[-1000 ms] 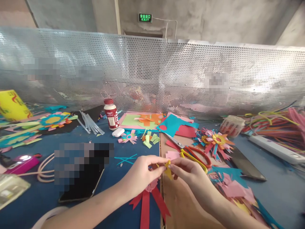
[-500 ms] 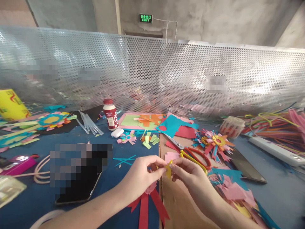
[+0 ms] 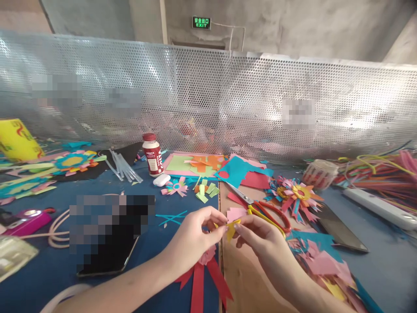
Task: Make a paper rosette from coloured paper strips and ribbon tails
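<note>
A small yellow paper piece is pinched between my two hands at the centre, above the brown board. My left hand grips its left side with thumb and forefinger. On its right side, my right hand holds it in the same way. Partly hidden under my left hand lies a pink paper rosette with red ribbon tails. Scissors with red and yellow handles rest just beyond my right hand, beside a pink paper piece.
A Costa bottle and a white case stand back left. Nearer is a dark phone. Paper flowers, another phone and paper scraps lie right. A perforated metal screen spans the back.
The yellow paper has turned and shows wider between my fingertips. My hands have barely moved. The whole view has shifted slightly.
</note>
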